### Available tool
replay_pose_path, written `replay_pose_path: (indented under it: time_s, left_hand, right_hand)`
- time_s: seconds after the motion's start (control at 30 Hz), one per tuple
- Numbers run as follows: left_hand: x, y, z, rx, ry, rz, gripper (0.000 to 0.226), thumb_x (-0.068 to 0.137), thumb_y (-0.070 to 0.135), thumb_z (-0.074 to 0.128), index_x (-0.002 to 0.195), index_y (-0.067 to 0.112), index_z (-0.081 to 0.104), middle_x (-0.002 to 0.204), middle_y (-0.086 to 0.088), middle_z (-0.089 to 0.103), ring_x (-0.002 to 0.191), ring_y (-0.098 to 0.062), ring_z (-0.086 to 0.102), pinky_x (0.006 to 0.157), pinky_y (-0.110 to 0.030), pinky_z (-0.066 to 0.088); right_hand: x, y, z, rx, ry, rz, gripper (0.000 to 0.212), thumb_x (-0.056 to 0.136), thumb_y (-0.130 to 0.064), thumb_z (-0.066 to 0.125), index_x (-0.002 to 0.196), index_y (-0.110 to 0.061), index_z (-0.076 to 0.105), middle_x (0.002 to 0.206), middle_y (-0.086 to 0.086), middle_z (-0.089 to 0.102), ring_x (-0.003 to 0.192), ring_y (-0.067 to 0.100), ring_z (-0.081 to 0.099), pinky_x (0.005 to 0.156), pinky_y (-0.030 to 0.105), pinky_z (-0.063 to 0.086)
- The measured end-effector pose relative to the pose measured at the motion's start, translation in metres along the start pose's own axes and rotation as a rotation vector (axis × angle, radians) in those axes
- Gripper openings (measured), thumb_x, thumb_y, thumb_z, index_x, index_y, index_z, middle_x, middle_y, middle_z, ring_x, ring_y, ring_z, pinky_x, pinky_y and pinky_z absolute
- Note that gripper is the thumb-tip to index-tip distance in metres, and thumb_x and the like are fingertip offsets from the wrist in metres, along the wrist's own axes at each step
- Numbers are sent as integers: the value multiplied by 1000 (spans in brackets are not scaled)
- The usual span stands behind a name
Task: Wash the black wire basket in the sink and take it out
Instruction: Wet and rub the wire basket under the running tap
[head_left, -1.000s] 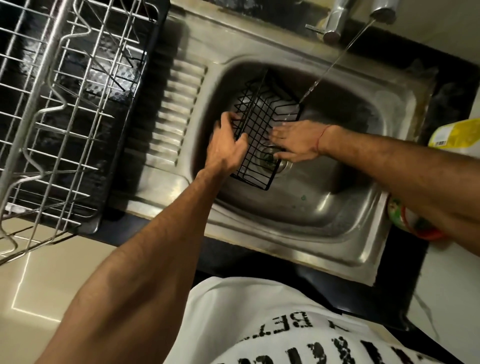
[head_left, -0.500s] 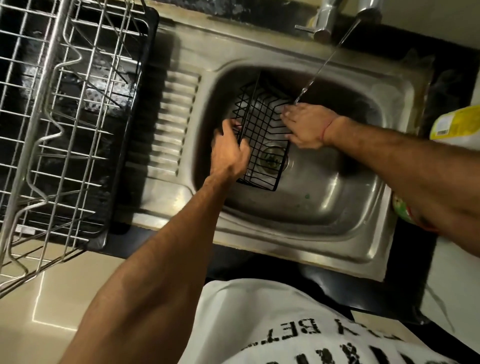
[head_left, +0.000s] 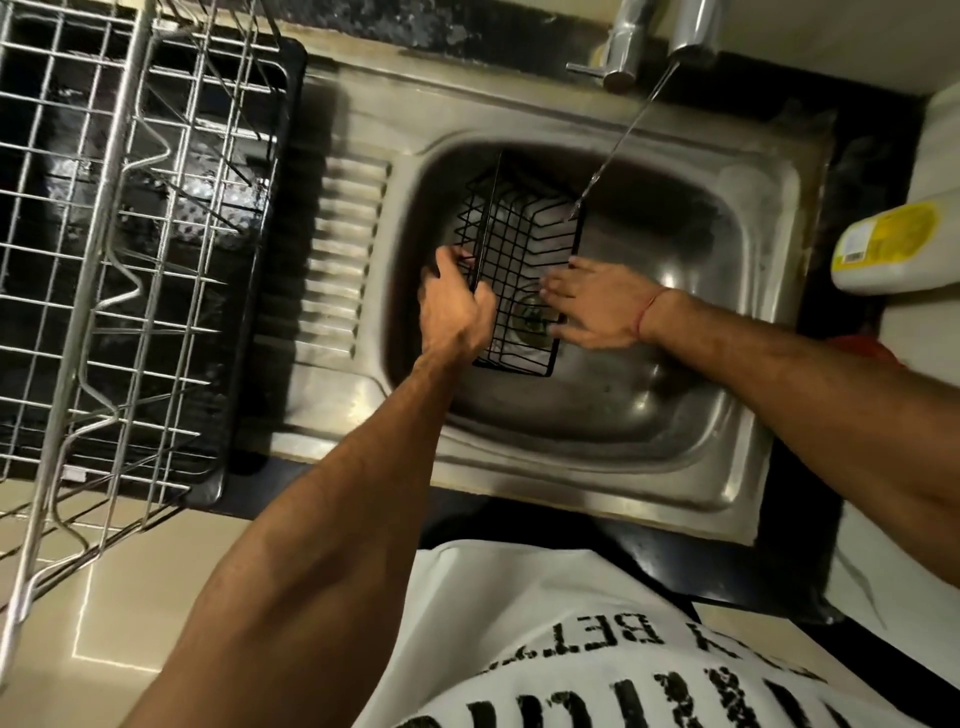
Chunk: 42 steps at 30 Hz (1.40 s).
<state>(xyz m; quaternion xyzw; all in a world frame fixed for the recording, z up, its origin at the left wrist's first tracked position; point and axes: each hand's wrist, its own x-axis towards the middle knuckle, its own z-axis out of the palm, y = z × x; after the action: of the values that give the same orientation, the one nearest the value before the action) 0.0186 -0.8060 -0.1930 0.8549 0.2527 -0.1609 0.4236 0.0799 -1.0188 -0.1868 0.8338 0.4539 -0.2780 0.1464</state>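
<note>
My left hand (head_left: 453, 306) grip curled round black wire basket (head_left: 519, 270) rim inside sink (head_left: 675, 415), my right hand (head_left: 597, 304) spread flat against basket's side, tap stream (head_left: 623, 135) hitting basket's far corner

A white T-shirt (head_left: 545, 623) printed with black, distressed block lettering is worn; the letters are seen upside down and only partly, so the wording cannot be read in full. Both forearms are left bare, no sleeves being visible. A thin red thread (head_left: 647, 314) is tied around the right wrist.
</note>
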Motion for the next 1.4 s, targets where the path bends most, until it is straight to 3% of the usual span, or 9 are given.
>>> replay_pose_path:
  time_s: [0.27,0.4,0.57,0.7,0.8,0.9,1.03,1.2,1.4]
  left_hand:
    - [-5,3,4,-102,72,-69,40,103,26,60,140,23,47,138,-12,53,120,-22,49,95,-32,35]
    - [-8,10,14,-195,147,-231,39,103,28,63,138,17,47,142,-18,51,131,-36,50,93,-36,34]
    - [-20,23,31,-274,155,-361,42,101,30,65,134,14,45,145,-19,42,132,-41,44,98,-44,37]
    - [-31,31,44,-422,74,-477,43,101,37,67,125,20,36,148,-14,30,133,-40,41,110,-51,45]
    - [-38,31,43,-508,-38,-540,53,97,40,73,124,23,30,145,-12,29,123,-36,47,108,-51,49]
    - [-35,27,26,-565,-60,-530,84,83,37,90,137,23,27,149,-13,33,114,-29,48,99,-40,48]
    - [0,21,-6,-466,-106,-388,136,74,38,97,169,23,2,170,-20,27,146,-37,45,118,-44,42]
    - [29,18,-30,-530,-287,-437,137,69,36,103,172,29,12,169,-11,37,140,-32,53,98,-52,63]
    - [15,15,-18,-577,-295,-454,144,59,54,105,171,35,16,172,-9,32,143,-32,51,93,-46,65]
  right_hand:
    - [1,-25,19,1,-17,-23,78,105,-58,33,166,-10,25,173,15,19,162,25,11,133,45,9]
    - [-4,1,4,53,55,162,86,100,-50,49,168,-13,12,176,13,4,162,32,4,132,48,13]
    - [-1,-11,0,570,106,365,84,104,-30,58,169,-19,7,176,-4,-11,150,31,42,115,43,46]
    - [9,-45,17,894,250,754,91,100,-22,70,168,-21,8,171,10,27,133,30,59,106,43,51]
    - [15,-45,28,952,291,899,50,102,-15,64,150,-19,50,131,7,68,119,28,66,92,36,54]
    - [21,-30,28,1006,314,936,43,103,-10,60,143,-24,61,125,3,72,117,25,67,97,39,56]
    - [30,-10,26,1004,287,915,54,101,-3,60,149,-26,57,137,0,68,123,21,66,106,41,55]
    - [35,6,27,962,302,883,45,103,-11,61,143,-32,61,130,-1,70,117,22,67,101,40,57]
    - [57,16,12,1037,296,786,28,105,-28,62,132,-23,67,123,1,69,111,18,65,88,28,50]
